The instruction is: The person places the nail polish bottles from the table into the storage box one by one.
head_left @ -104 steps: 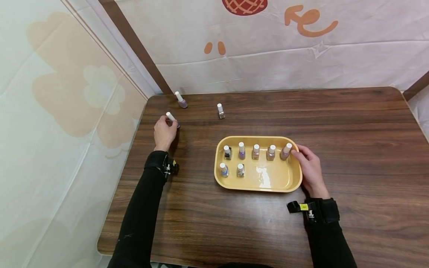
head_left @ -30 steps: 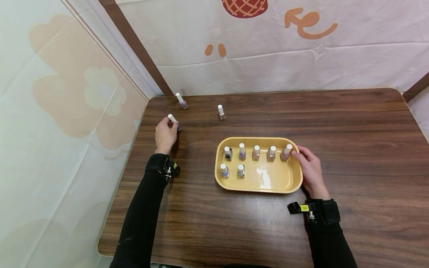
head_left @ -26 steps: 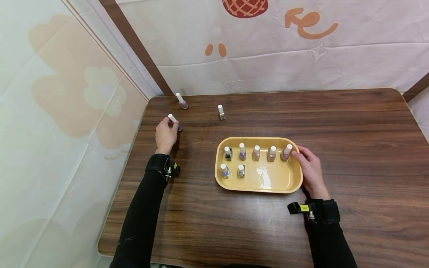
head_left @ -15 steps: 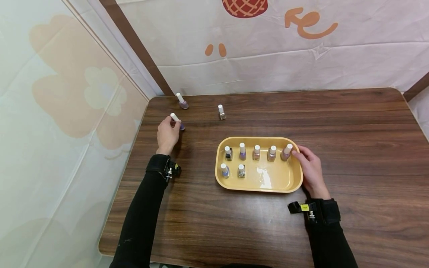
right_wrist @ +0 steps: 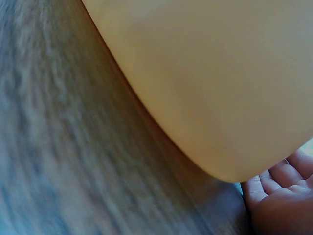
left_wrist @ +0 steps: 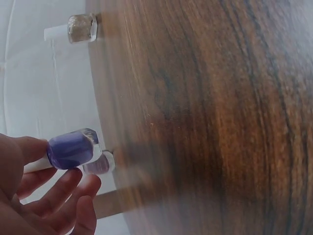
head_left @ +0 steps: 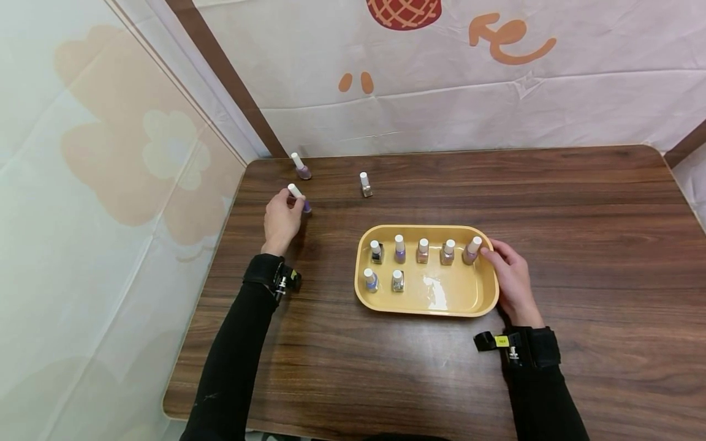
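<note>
My left hand [head_left: 282, 219] pinches a purple nail polish bottle [left_wrist: 73, 149] between thumb and fingers, its white cap toward the palm. The bottle is tilted; whether its base touches the table I cannot tell. Just behind it a mauve nail polish bottle [head_left: 303, 172] stands near the table's back-left corner. My right hand [head_left: 514, 282] grips the right end of the yellow tray [head_left: 425, 313], thumb at the rim and fingers along the outside. In the tray stand several white-capped bottles: a back row from a dark bottle [head_left: 377, 252] to a mauve one [head_left: 470, 252], and a blue bottle [head_left: 371, 282] and a clear glittery one [head_left: 398, 282] in front.
A glittery nail polish bottle [head_left: 366, 185] stands alone on the wooden table [head_left: 595, 245] behind the tray. Printed cloth walls [head_left: 452, 116] rise at the back and on the left, close to the table's edges.
My left hand, pinching the purple nail polish bottle, has shifted slightly to the right. The right hand, the tray and the other bottles look the same.
</note>
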`<state>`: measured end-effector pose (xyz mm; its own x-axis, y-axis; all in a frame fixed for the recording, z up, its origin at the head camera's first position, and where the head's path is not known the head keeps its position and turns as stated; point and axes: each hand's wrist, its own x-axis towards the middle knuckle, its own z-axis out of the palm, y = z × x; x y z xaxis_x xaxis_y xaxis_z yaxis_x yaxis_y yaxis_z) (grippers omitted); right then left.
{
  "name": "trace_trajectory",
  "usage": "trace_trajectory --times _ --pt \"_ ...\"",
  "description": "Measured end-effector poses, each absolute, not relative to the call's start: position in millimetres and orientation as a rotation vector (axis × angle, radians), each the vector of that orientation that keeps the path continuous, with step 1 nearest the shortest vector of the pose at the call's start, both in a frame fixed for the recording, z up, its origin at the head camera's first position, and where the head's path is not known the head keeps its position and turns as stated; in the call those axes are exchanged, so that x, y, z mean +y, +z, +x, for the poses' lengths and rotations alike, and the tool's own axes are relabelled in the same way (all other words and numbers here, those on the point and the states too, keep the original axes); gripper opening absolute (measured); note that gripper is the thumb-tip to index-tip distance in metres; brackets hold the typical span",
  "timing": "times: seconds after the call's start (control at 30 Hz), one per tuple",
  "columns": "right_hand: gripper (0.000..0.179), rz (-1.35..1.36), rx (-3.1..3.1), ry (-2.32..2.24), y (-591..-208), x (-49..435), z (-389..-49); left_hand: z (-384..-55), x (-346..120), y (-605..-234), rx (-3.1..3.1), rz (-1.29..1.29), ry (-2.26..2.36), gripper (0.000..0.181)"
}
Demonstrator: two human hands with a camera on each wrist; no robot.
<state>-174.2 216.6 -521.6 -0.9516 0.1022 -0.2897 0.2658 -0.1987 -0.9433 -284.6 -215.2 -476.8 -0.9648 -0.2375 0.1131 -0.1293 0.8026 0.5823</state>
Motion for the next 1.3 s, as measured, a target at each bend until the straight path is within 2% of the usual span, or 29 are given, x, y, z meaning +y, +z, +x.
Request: trace_trajectory --times 0.67,1.3 --pt "0.018 0.445 1.914 -2.34 -523 217 -175 -279 -200 -466 -2.837 0.199 -0.88 0.027" --pt "0.024 0.414 1.876 -2.337 -521 217 -174 -268 -181 -457 -2.869 0.066 -0.842 0.029"
